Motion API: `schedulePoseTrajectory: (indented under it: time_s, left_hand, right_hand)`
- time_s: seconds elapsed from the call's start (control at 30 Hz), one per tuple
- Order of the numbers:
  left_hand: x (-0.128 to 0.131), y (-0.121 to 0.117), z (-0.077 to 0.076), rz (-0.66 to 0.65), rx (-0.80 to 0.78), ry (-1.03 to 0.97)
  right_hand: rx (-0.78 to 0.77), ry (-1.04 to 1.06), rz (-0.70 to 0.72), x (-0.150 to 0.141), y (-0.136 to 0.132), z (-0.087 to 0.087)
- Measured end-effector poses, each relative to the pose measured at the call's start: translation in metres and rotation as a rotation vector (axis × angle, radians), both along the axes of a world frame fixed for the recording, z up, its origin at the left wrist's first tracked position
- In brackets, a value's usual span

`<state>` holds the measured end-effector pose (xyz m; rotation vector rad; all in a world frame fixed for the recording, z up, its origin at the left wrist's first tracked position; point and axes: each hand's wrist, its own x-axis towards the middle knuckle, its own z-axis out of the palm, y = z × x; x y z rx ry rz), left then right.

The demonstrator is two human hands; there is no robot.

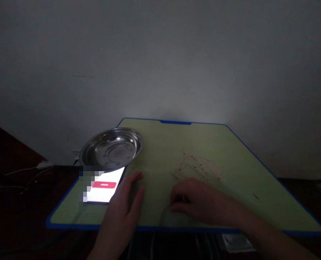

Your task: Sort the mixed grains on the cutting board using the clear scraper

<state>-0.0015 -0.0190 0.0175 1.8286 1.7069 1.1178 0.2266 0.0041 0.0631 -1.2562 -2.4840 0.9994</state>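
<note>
My left hand (124, 204) hovers over the left front of a pale green board with a blue edge, its thumb and fingers apart and nothing between them. It is beside a lit phone (102, 193) with a red button on its screen. My right hand (191, 198) is low over the board near the front edge, fingertips curled together in a pinch; what they hold, if anything, I cannot make out. Just beyond it lies a thin scatter of pale grains (201, 164) with several dark specks. A faint curved line, perhaps a cord, shows below the right fingertips.
A shiny steel basin (113, 148) rests at the left, overlapping the phone's far end. The tabletop (160, 141) meets a grey wall (160, 61) at the back. A small brown sliver (256, 196) lies at right. White cables (27, 177) run on the left.
</note>
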Motion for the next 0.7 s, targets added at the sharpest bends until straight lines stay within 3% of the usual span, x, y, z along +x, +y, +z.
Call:
schedulePoseTrajectory:
  time_s: [0.1,0.2,0.37,0.57,0.7]
  left_hand:
    - [-0.001,0.001,0.000,-0.005,0.006,0.019]
    - [-0.002,0.004,-0.003,-0.040,0.060,0.090]
    - [-0.003,0.010,-0.011,-0.078,0.194,0.254]
    - [-0.008,0.013,-0.015,-0.074,0.236,0.371]
    - [-0.015,0.016,-0.030,-0.111,0.262,0.404]
  right_hand:
    - [0.044,0.026,-0.072,0.017,0.003,0.016]
    - [0.125,0.097,-0.240,0.052,0.022,0.030]
    - [0.234,0.080,-0.558,0.113,0.066,0.029]
    - [0.160,0.026,-0.523,0.116,0.090,0.013]
    - [0.178,0.015,-0.466,0.110,0.095,0.006]
